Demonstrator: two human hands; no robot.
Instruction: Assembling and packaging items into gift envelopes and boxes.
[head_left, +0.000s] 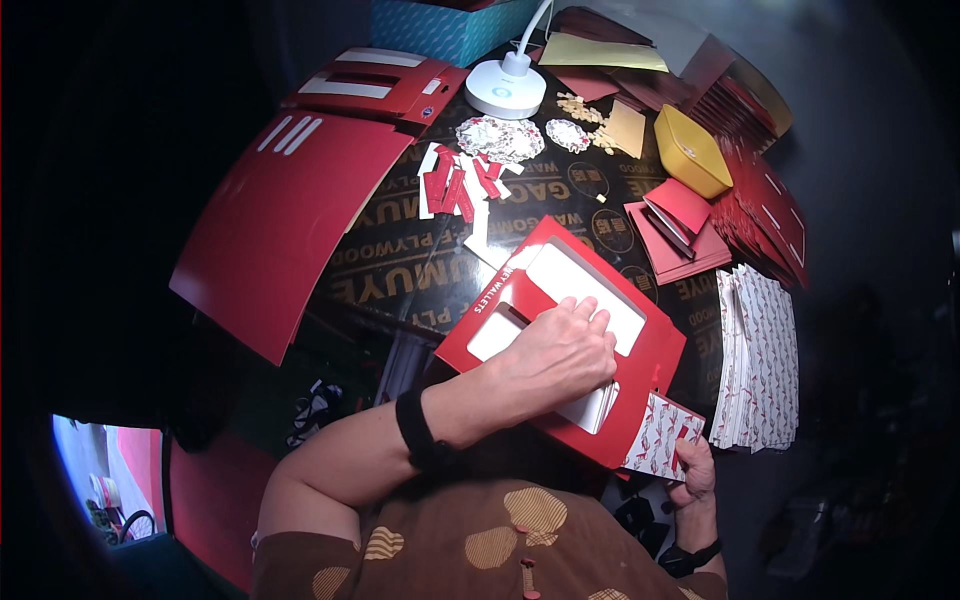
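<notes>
A red cardboard box with cut-out windows (645, 322) lies tilted at the near edge of the table, bearing printed writing. My left hand (564, 352) rests over it, its fingertips bent at the large upper window, where a white surface shows. At the box's near right end, my right hand (694, 469) pinches a patterned white card (664, 436) with a red strip on it. That card is partly inside the box's end. Whether the left fingers grip anything is hidden.
Large red cardboard sheets (292, 225) lie at the left. A white lamp base (505, 90) stands at the back. Red and white strips (454, 187), round paper pieces (499, 139), a yellow container (691, 152), red folders (679, 240) and patterned cards (757, 360) surround the box.
</notes>
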